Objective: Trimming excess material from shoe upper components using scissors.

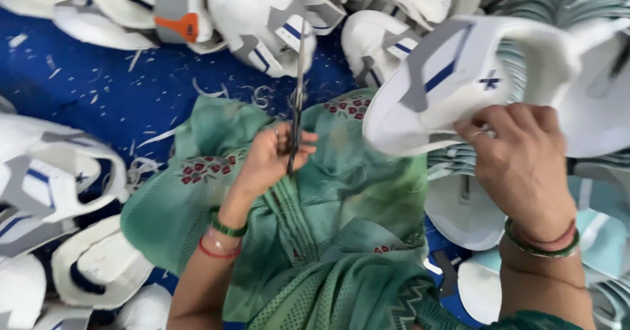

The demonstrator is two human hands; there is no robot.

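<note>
Hidden grip, blurred and cropped shoe pieces

The scissors' (298, 87) handles vanish inside the left hand (269, 159), and the blades are motion-blurred. The right hand's (522, 166) fingertips hide behind the white shoe upper (459, 81), itself smeared at its right end. Both forearms and the outer shoe piles (52, 172) are cut off by the edges.

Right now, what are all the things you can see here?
Shoe upper: one, white with grey and blue strips, upper right, held at its edge.
Scissors: one pair, dark metal, centre, blades pointing up.
Other shoe uppers: many, white and grey, piled left, top and right.
Orange-tabbed upper: one, top left.
Blue sheet: one, under everything, scattered with white trimmings.
Green cloth: one, flowered, across the lap.
Bangles: green and red, on both wrists.
Left hand: grip around the scissors.
Right hand: grip on the shoe upper.
</note>
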